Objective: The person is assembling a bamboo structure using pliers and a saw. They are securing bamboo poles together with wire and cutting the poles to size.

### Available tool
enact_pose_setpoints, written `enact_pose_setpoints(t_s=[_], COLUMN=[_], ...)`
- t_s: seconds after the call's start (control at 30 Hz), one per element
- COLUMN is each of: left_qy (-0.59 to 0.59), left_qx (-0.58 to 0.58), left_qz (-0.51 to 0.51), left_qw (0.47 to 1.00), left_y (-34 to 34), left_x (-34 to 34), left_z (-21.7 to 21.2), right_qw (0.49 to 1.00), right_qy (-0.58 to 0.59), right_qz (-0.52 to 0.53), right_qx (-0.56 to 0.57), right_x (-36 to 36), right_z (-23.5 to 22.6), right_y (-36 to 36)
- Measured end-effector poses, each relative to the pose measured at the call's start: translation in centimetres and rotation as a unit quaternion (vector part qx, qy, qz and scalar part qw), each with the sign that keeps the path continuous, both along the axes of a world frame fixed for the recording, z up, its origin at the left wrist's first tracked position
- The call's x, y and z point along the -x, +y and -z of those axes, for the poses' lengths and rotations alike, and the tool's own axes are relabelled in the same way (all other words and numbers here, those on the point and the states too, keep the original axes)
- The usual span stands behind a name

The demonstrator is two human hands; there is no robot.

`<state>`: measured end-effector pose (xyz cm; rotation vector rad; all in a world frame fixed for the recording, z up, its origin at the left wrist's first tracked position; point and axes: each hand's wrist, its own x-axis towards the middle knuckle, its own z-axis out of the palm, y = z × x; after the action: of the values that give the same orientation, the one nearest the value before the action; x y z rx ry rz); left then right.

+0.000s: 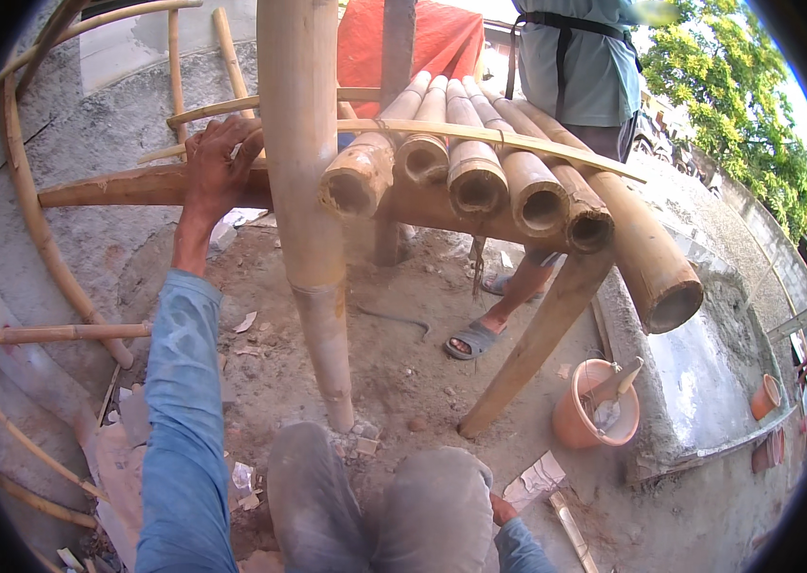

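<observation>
My left hand (217, 164) is raised at the left with its fingers curled over a horizontal wooden beam (117, 186). Just right of it rises a thick upright bamboo post (303, 191). My right hand (502, 509) shows only a little, low beside my right knee; the knee hides its fingers. Several cut bamboo poles (480, 186) lie side by side on the frame, their hollow ends toward me. A thin split bamboo strip (556, 145) crosses over them, and ties show at some poles. A slanting bamboo leg (537, 349) stands below the poles.
Another person (580, 72) stands behind the poles, a sandalled foot (473, 339) showing underneath. An orange bucket (580, 430) with a tool inside sits by a concrete basin (690, 382). Curved bamboo pieces (50, 229) are at left. Orange sheeting (441, 43) hangs behind.
</observation>
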<state>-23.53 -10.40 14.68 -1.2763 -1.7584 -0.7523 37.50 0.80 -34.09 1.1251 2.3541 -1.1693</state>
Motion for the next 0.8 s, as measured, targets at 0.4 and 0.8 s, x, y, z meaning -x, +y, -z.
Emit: enact_pose_setpoints(t_s=[0.4,0.8], left_qy=[-0.157,-0.21], left_qx=[0.146,0.139], left_qz=[0.101,0.218], left_qw=[0.972,0.943], left_y=[-2.7,0.6], left_x=[-1.8,9.9], left_z=[-4.8,-3.4], right_qw=[0.643,0.534], right_qy=[0.652,0.74], right_qz=[0.338,0.266], right_qx=[-0.215,-0.31], right_x=[-2.6,3.0], right_z=[-32.4,-36.9], right_y=[16.2,9.6])
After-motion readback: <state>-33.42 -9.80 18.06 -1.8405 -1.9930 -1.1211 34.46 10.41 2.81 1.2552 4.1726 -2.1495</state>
